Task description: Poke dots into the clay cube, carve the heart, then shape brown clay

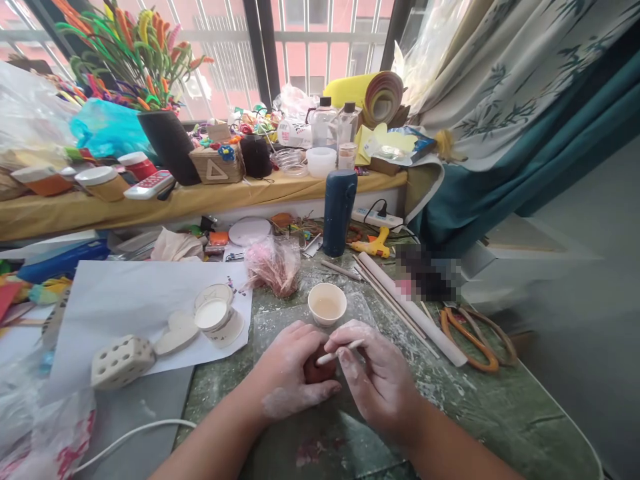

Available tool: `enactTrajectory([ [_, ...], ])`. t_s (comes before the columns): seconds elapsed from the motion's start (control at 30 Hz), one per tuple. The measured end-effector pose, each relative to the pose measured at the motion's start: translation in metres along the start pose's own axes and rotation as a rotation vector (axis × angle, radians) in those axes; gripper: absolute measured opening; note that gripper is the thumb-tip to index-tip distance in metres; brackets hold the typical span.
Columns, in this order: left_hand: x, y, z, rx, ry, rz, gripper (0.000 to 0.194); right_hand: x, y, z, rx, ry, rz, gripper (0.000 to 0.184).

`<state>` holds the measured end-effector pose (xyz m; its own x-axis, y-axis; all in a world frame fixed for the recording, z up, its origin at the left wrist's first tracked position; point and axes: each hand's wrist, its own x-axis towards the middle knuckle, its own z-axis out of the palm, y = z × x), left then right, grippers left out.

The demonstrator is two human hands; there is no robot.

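Dusted with white, my left hand [295, 370] is curled over the table. A reddish-brown shape shows in the shadow between its thumb and fingers; I cannot make out what it is. My right hand [377, 377] pinches a short white stick [345, 351] with a tapered end, between thumb and fingers. The stick slants down to the left, its tip at the left hand's curled fingers. Just beyond both hands stands a small paper cup [327, 305] with cloudy liquid inside. A clear plastic sheet [270, 327] lies partly under the hands.
To the left, white paper [125, 293] carries a large die [123, 361], a heart-shaped piece [177, 333] and a white cup [219, 317]. Beyond are a pink plastic bag [273, 263] and a blue bottle [340, 213]. Scissors [470, 340] and a white roll [415, 310] lie right.
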<state>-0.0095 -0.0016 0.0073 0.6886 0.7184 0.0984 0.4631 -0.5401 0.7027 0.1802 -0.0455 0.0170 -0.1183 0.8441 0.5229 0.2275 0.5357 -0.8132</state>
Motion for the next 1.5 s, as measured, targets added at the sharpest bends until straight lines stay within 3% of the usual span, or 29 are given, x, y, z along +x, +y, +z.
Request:
enactTrajectory([
  [0.13, 0.0, 0.0, 0.001, 0.012, 0.0, -0.007, 0.026, -0.006, 0.007, 0.004, -0.032, 0.05, 0.075, 0.03],
  [0.23, 0.0, 0.0, 0.001, 0.013, -0.012, 0.004, 0.027, -0.011, 0.008, 0.004, -0.057, -0.006, 0.103, 0.038],
  [0.4, -0.001, 0.0, 0.003, 0.004, 0.018, 0.018, 0.024, -0.005, -0.003, 0.001, -0.119, -0.06, -0.07, 0.043],
  [0.53, -0.002, 0.001, 0.004, -0.011, 0.049, 0.02, 0.026, 0.001, -0.012, 0.001, -0.158, -0.062, -0.238, 0.034],
  [0.87, -0.001, 0.001, 0.004, 0.048, 0.018, 0.006, 0.022, -0.002, 0.003, 0.001, -0.072, 0.05, -0.095, 0.026],
  [1.03, 0.0, 0.001, 0.004, 0.039, 0.024, 0.014, 0.022, -0.005, 0.001, 0.002, -0.011, -0.028, -0.103, 0.031],
  [1.1, 0.0, 0.001, 0.003, 0.037, 0.018, 0.001, 0.025, -0.006, -0.001, -0.002, -0.034, 0.028, -0.06, 0.029],
  [1.23, -0.001, 0.0, 0.001, 0.022, 0.0, -0.031, 0.039, -0.002, -0.003, -0.009, 0.108, 0.292, 0.077, 0.022],
  [1.4, -0.002, 0.0, 0.001, -0.004, 0.012, -0.031, 0.041, 0.023, -0.004, -0.016, 0.16, 0.55, 0.065, 0.008],
  [1.5, -0.003, 0.0, 0.001, -0.015, 0.007, -0.022, 0.042, 0.043, -0.001, -0.022, 0.073, 0.461, 0.122, 0.015],
])
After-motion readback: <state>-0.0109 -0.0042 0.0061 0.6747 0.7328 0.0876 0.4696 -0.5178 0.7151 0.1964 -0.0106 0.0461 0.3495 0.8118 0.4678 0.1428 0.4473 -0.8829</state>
